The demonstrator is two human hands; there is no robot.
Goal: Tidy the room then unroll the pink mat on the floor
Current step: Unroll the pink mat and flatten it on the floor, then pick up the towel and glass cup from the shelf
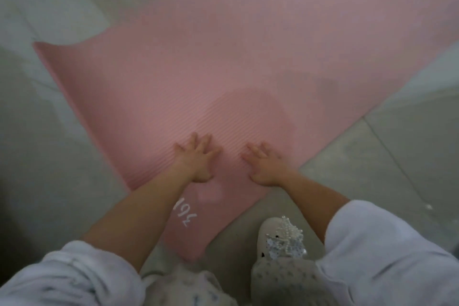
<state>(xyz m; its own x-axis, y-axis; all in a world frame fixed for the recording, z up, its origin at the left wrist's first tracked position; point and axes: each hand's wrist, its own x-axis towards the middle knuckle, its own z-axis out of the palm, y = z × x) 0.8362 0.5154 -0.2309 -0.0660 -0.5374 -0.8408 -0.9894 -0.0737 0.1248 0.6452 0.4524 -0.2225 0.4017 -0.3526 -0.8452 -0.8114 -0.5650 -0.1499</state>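
Where ridges run, flat palms, left hand point(196, 159) and right hand point(264, 165), on ribbed pink mat point(198, 70).

Pink ribbed mat point(198, 77); grey floor point(372, 169).

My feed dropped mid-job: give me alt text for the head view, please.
Both hands, left hand and right hand, press flat with spread fingers on the near end of the pink mat, which lies unrolled across the grey floor. White markings show near the mat's corner, beside a white beaded shoe.
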